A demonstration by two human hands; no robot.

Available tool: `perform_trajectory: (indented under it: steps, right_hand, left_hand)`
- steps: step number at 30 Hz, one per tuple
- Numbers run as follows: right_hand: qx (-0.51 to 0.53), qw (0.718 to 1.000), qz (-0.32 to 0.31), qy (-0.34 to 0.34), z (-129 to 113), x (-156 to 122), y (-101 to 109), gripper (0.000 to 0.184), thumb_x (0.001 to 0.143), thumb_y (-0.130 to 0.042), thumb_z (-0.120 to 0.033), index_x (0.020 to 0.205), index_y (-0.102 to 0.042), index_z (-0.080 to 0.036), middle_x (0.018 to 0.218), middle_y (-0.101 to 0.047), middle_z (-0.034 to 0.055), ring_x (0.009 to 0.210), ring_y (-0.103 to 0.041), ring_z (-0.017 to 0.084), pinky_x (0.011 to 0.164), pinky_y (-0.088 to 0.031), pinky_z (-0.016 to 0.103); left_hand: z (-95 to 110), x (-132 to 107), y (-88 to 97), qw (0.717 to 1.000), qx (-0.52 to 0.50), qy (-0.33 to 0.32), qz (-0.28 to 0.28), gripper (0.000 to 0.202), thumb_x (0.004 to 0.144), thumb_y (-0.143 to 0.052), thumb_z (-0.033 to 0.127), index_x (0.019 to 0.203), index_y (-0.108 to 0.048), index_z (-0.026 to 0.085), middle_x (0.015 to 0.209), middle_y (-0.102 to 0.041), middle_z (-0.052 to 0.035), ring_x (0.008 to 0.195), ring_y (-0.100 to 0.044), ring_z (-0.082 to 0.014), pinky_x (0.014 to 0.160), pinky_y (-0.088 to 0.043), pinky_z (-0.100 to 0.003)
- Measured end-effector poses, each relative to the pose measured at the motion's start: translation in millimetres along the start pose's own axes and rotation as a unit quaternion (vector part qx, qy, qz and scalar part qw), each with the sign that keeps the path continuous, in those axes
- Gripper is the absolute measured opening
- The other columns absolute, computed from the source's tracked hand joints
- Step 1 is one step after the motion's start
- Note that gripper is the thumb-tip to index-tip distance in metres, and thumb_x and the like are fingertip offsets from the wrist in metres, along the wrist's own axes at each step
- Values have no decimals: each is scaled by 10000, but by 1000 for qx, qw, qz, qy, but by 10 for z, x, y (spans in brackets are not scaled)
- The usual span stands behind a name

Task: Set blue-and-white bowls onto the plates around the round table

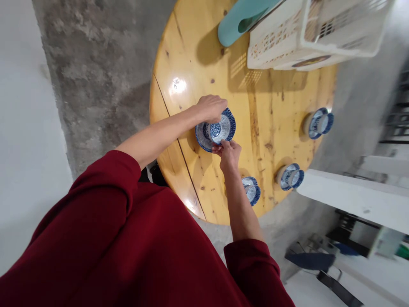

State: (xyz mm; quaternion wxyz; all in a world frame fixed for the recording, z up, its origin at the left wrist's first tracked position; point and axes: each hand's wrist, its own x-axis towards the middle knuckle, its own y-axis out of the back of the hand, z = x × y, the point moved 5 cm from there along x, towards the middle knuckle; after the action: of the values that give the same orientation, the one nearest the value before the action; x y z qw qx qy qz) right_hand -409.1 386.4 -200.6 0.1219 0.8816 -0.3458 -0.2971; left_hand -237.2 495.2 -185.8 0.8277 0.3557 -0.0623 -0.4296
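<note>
Over the middle of a round wooden table [204,55], both my hands hold a stack of blue-and-white patterned bowls [216,130]. My left hand [211,107] curls over the far rim of the stack, fingers closed on it. My right hand [229,152] pinches the near rim from below. The bowls tilt toward me, showing the inner pattern.
Three more blue-and-white bowls stand near the table's right edge: one beside my right forearm [252,189], one further right [290,176], one at the far right [318,123]. A white plastic crate [306,34] and a teal object [239,21] sit at the back. Bare concrete floor surrounds the table.
</note>
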Motion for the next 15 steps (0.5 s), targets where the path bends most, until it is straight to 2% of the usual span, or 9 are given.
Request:
perform_trajectory:
  steps: [6, 11, 15]
  right_hand:
    - [-2, 1000, 1, 3, -15, -5, -2, 86, 784, -580, -202, 718, -526, -210, 504, -567, -50, 452, -531, 117, 493, -505, 224]
    - [-7, 1000, 4, 2, -20, -3, -1, 76, 791, -582, -203, 735, -531, -211, 513, -576, -48, 462, -544, 128, 500, -514, 236]
    - [-9, 1000, 1, -6, -8, 2, -24, 87, 824, -596, -219, 754, -546, -207, 520, -585, -44, 469, -556, 133, 496, -514, 239]
  left_hand:
    - [24, -24, 33, 1000, 7, 0, -3, 530, 753, -683, 199, 1279, -739, 165, 1153, -750, -145, 1172, -600, -352, 997, -444, -422]
    - [53, -59, 61, 1000, 20, 13, -20, 506, 784, -657, 186, 1282, -734, 139, 1229, -729, -171, 1174, -612, -357, 1005, -442, -428]
    - [47, -65, 66, 999, 11, 20, -23, 482, 801, -668, 215, 1274, -738, 153, 1221, -729, -156, 1206, -600, -354, 1023, -431, -414]
